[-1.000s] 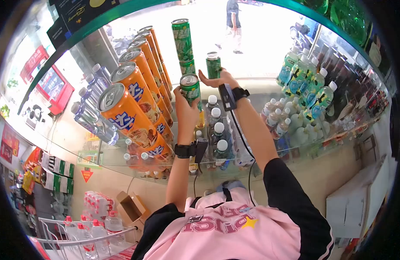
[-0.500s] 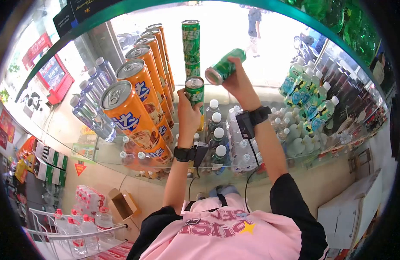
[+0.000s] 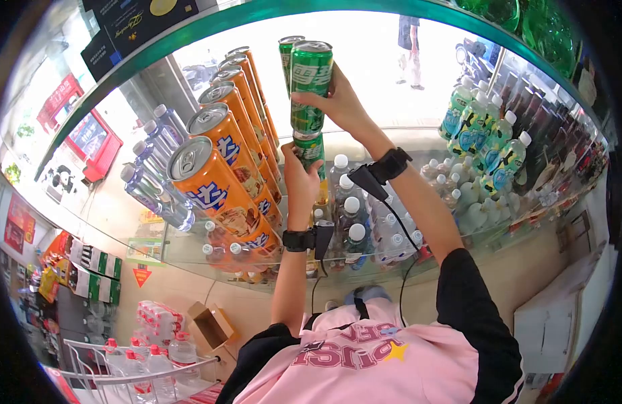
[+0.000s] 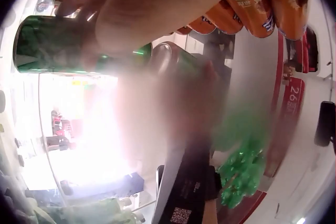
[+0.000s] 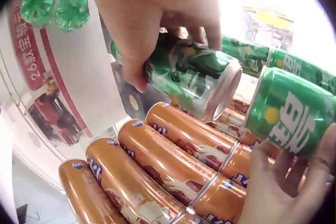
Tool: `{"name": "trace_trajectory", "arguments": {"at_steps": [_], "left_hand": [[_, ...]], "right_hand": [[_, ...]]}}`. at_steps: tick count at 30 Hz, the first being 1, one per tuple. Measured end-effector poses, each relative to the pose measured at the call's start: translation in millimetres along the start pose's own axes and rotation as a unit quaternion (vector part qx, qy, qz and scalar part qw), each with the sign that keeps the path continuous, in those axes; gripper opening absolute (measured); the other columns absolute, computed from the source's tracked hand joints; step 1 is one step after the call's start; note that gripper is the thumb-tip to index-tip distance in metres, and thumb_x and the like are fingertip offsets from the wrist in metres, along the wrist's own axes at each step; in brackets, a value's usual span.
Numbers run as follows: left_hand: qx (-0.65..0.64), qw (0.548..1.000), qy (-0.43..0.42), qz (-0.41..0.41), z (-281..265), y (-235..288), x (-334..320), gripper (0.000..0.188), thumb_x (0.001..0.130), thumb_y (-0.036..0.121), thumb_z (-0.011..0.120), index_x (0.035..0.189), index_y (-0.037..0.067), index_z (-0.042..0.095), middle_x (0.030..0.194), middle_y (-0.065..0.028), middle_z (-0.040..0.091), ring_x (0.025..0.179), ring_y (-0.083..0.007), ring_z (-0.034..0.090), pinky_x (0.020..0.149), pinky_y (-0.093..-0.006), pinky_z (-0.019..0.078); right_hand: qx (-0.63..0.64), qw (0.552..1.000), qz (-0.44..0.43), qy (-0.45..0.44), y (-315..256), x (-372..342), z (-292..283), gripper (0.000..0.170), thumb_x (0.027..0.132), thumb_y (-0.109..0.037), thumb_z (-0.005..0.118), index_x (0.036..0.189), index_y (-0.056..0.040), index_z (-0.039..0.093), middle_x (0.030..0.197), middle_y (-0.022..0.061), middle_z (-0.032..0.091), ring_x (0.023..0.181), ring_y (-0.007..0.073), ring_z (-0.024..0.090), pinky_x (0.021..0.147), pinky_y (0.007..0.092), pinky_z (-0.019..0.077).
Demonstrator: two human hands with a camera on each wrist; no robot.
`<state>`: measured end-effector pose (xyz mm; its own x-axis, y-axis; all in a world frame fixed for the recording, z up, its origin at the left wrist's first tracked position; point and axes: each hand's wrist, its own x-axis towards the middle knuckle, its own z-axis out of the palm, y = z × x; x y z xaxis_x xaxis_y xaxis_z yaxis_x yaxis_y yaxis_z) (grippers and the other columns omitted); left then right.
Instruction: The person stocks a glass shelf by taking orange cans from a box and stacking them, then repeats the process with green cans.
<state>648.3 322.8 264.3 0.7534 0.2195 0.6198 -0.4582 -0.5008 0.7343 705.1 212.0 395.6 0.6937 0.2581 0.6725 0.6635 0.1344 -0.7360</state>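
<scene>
In the head view my right hand (image 3: 343,106) grips a green soda can (image 3: 309,84), fingers and thumb wrapped round its side. Below it, my left hand (image 3: 301,183) holds a second green can (image 3: 310,151) that stands on the shelf stack. The right wrist view shows the upper can (image 5: 191,77) slightly tilted, its silver base close over the top of the lower can (image 5: 289,111). Another green can (image 3: 285,57) stands stacked just behind. In the left wrist view, my left fingers (image 4: 142,16) cover part of the lower can (image 4: 47,45).
Tall stacks of orange cans (image 3: 210,182) stand close left of the hands. Bottles with white caps (image 3: 351,205) stand to the right, green-labelled bottles (image 3: 489,161) farther right. Clear bottles (image 3: 156,182) line the far left. A green-edged glass shelf (image 3: 257,20) arches overhead.
My right hand has swung left with the green can, turning it from tilted to nearly upright over the lower can. A second ago it was at a can farther right. My left hand stays on its can.
</scene>
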Motion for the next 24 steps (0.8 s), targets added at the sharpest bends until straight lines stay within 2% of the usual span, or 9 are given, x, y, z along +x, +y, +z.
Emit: {"name": "trace_trajectory", "arguments": {"at_steps": [1,3,6,14,15,16,19,23,24], "left_hand": [[0.002,1.000,0.001,0.009,0,0,1,0.055,0.075,0.009,0.073,0.115,-0.001,0.036,0.101,-0.0226,0.057,0.094,-0.0368,0.058,0.078,-0.0409,0.0454],[-0.005,1.000,-0.003,0.003,-1,3,0,0.055,0.075,0.008,0.073,0.115,-0.001,0.036,0.101,-0.0223,0.058,0.094,-0.0367,0.058,0.078,-0.0407,0.0453],[-0.018,1.000,-0.008,-0.007,-2,6,2,0.055,0.074,0.008,0.073,0.115,-0.001,0.036,0.101,-0.0216,0.058,0.094,-0.0362,0.058,0.078,-0.0403,0.0453],[-0.021,0.999,-0.010,-0.023,-3,8,1,0.055,0.074,0.005,0.072,0.116,-0.001,0.037,0.102,-0.0211,0.057,0.095,-0.0354,0.058,0.080,-0.0401,0.0453],[-0.024,1.000,0.001,-0.015,-3,11,1,0.052,0.073,0.001,0.071,0.111,-0.001,0.036,0.100,-0.0220,0.057,0.094,-0.0375,0.058,0.078,-0.0405,0.0451],[-0.028,1.000,0.014,-0.006,-2,12,1,0.048,0.072,-0.002,0.070,0.107,-0.001,0.036,0.098,-0.0230,0.057,0.093,-0.0396,0.058,0.076,-0.0409,0.0449],[-0.024,1.000,0.019,0.003,-1,13,2,0.048,0.072,-0.003,0.070,0.106,-0.001,0.036,0.097,-0.0228,0.057,0.091,-0.0393,0.058,0.076,-0.0407,0.0448],[-0.039,0.999,0.022,-0.002,0,8,2,0.048,0.072,-0.003,0.070,0.106,-0.001,0.036,0.096,-0.0229,0.057,0.090,-0.0391,0.058,0.075,-0.0406,0.0448],[-0.035,0.999,0.009,-0.012,-1,7,2,0.052,0.073,0.002,0.071,0.110,-0.001,0.036,0.099,-0.0219,0.057,0.093,-0.0366,0.058,0.078,-0.0398,0.0452]], "right_hand": [[-0.017,1.000,-0.005,-0.012,0,1,1,0.067,0.071,-0.025,0.078,0.121,-0.0004,0.041,0.106,0.0106,0.059,0.098,0.0181,0.058,0.085,0.0325,0.0480],[-0.018,0.999,-0.022,-0.017,0,0,4,0.067,0.071,-0.027,0.079,0.119,0.0016,0.042,0.104,0.0118,0.060,0.096,0.0177,0.058,0.083,0.0312,0.0477],[-0.103,0.994,-0.031,-0.036,0,-5,6,0.069,0.070,-0.030,0.079,0.118,0.0035,0.044,0.105,0.0137,0.060,0.095,0.0176,0.058,0.080,0.0294,0.0473],[-0.047,0.997,0.001,-0.066,12,-2,3,0.067,0.072,-0.027,0.078,0.122,0.0010,0.043,0.108,0.0107,0.060,0.096,0.0165,0.058,0.084,0.0312,0.0481],[-0.046,0.997,0.014,-0.068,16,-1,1,0.067,0.073,-0.026,0.078,0.122,0.0005,0.042,0.108,0.0103,0.060,0.097,0.0164,0.058,0.085,0.0317,0.0482],[-0.072,0.996,0.015,-0.058,12,-3,0,0.068,0.073,-0.026,0.078,0.123,0.0007,0.042,0.108,0.0116,0.060,0.098,0.0175,0.058,0.085,0.0324,0.0482],[-0.057,0.995,0.042,-0.071,18,0,-2,0.070,0.072,-0.027,0.078,0.124,0.0013,0.041,0.109,0.0131,0.059,0.099,0.0191,0.058,0.086,0.0335,0.0480],[-0.062,0.994,0.029,-0.080,24,-6,-1,0.072,0.072,-0.029,0.078,0.124,0.0016,0.040,0.109,0.0142,0.059,0.101,0.0206,0.058,0.086,0.0342,0.0483],[-0.062,0.993,0.042,-0.090,27,-10,-2,0.073,0.071,-0.030,0.078,0.125,0.0016,0.040,0.110,0.0146,0.058,0.101,0.0212,0.058,0.086,0.0343,0.0484]]}}
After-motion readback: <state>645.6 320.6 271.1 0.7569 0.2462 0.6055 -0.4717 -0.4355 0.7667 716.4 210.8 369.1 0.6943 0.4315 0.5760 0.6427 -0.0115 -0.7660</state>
